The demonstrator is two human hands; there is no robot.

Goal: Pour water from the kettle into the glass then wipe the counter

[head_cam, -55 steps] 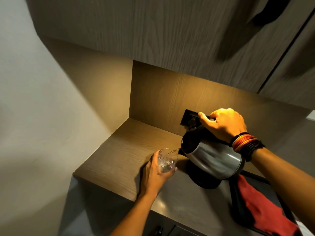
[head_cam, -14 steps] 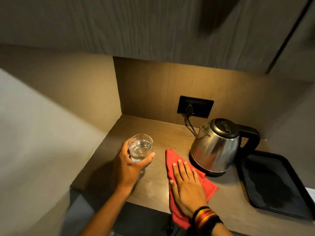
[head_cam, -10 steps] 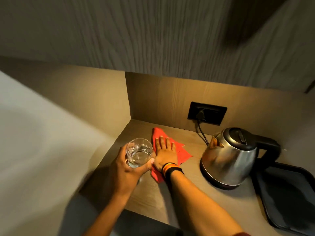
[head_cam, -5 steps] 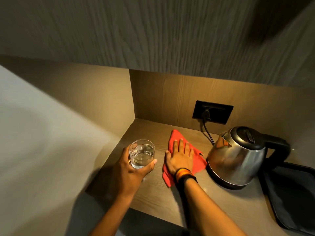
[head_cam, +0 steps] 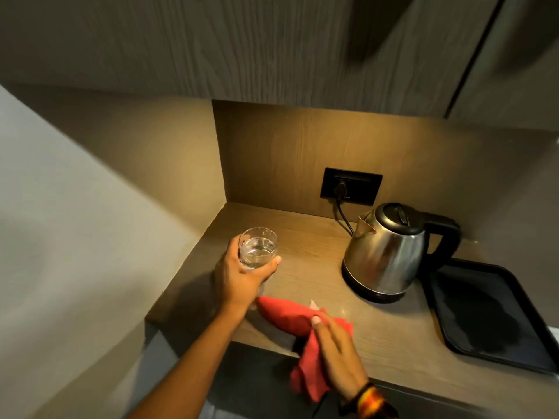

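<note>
A clear glass (head_cam: 258, 247) with water in it is lifted above the left part of the wooden counter (head_cam: 305, 261), gripped by my left hand (head_cam: 242, 275). My right hand (head_cam: 338, 355), blurred by motion, lies flat on a red cloth (head_cam: 287, 316) at the counter's front edge. Part of the cloth hangs over the edge. The steel kettle (head_cam: 384, 255) with a black lid and handle stands upright on its base at the centre right, untouched.
A black tray (head_cam: 520, 352) lies right of the kettle. A black wall socket (head_cam: 351, 186) with the kettle's cord plugged in is on the back panel. Upper cabinets hang low overhead, and a side wall closes the counter on the left.
My right hand has dragged the red cloth from the back middle of the counter to its front edge. The glass stays lifted in my left hand. The kettle has not moved.
</note>
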